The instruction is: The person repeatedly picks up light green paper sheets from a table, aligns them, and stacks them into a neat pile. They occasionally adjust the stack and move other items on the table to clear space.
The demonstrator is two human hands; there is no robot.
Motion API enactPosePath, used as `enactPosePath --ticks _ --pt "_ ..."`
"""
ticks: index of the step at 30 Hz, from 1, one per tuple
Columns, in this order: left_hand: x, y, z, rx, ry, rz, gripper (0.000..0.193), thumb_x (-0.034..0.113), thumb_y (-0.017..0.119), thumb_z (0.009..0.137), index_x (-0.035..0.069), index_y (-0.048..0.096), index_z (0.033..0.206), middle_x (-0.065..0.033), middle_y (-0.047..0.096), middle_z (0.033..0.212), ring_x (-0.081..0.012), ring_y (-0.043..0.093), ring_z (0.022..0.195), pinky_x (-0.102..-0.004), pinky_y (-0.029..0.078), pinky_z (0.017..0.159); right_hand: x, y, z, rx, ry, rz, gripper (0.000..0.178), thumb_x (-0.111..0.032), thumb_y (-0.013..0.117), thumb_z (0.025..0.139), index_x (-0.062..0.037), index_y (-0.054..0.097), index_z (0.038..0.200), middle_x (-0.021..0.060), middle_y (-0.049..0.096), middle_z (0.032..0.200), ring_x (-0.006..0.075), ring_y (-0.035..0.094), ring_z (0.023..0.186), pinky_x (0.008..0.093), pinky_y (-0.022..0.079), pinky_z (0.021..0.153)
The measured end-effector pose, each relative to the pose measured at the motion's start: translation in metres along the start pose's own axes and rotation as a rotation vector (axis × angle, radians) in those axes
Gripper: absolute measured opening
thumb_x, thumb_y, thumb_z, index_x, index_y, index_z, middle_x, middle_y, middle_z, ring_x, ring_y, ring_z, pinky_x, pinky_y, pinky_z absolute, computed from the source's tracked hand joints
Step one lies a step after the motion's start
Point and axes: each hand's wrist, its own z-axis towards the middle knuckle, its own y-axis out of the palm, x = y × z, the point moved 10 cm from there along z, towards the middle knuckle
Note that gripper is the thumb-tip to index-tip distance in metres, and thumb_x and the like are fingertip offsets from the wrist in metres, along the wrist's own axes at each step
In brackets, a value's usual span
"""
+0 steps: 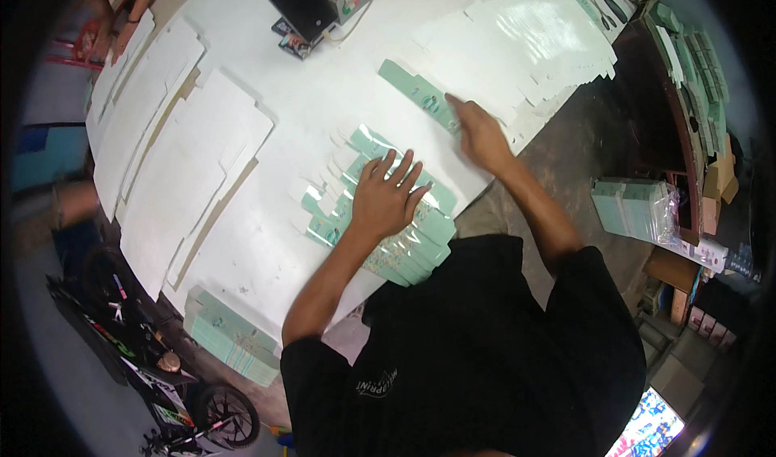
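My left hand [381,202] lies flat with spread fingers on glossy pale-green printed carton blanks [408,251], which fan out near the table's front edge. Several cut tabs stick out along their left side. To the right, my right hand [482,136] is closed at the near end of a narrow flat green carton [416,93]. Its index finger stretches along the carton, while the other fingers curl and are partly hidden. The carton lies slantwise on the white table [323,101], apart from the blanks.
Large white sheets [202,141] cover the table's left side, where another person's hands [113,40] work. More white sheets [533,40] lie at the back right. A phone [295,4] and scissors [600,10] rest farther back. Bundled green cartons [230,336] stand at lower left.
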Motion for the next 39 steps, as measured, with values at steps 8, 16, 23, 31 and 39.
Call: enactPosePath --ticks 8,16,23,31,39 --pt "0.014 0.005 0.000 -0.233 -0.005 0.205 0.070 0.018 0.068 0.089 0.007 0.051 0.155 -0.0203 0.040 0.165 -0.0441 0.041 0.149 -0.0675 0.025 0.123 -0.041 0.043 -0.021 -0.245 0.171 0.280 0.030 -0.023 0.062 0.102 0.0037 0.065 0.116 0.0312 0.070 0.094 0.0486 0.069 0.086 0.0553 0.053 0.078" --pt "0.016 -0.005 0.004 -0.167 0.071 -0.041 0.106 0.068 0.073 0.082 0.009 0.038 0.163 -0.0202 0.026 0.173 -0.0450 0.019 0.160 -0.0675 0.011 0.127 0.008 -0.045 0.023 0.268 -0.068 -0.080 0.032 -0.031 0.067 0.102 -0.0014 0.074 0.112 0.0200 0.075 0.091 0.0343 0.072 0.076 0.0446 0.055 0.071" --pt "0.001 0.004 -0.010 0.025 0.046 -0.105 0.091 0.051 0.068 0.096 -0.001 0.033 0.162 -0.0367 0.022 0.168 -0.0548 0.019 0.157 -0.0682 0.011 0.126 -0.054 0.033 -0.009 -0.421 0.189 0.785 0.028 -0.011 0.059 0.107 0.0022 0.069 0.130 0.0059 0.074 0.101 0.0085 0.064 0.096 0.0251 0.051 0.087" --pt "0.003 0.004 0.000 -0.023 -0.025 0.124 0.090 0.060 0.064 0.096 0.009 0.036 0.165 -0.0332 0.016 0.171 -0.0550 0.010 0.159 -0.0779 0.005 0.120 -0.045 0.068 -0.019 -0.536 0.207 0.634 0.032 0.003 0.056 0.104 0.0070 0.061 0.135 0.0071 0.072 0.103 0.0103 0.063 0.096 0.0261 0.051 0.088" --pt "0.000 0.007 -0.004 -0.070 -0.048 0.042 0.088 0.059 0.063 0.097 0.011 0.035 0.166 -0.0339 0.014 0.172 -0.0552 0.010 0.159 -0.0783 0.005 0.120 -0.045 0.087 -0.027 -0.658 0.300 1.077 0.046 0.003 0.056 0.103 0.0035 0.053 0.149 0.0073 0.069 0.113 0.0129 0.062 0.106 0.0261 0.049 0.097"
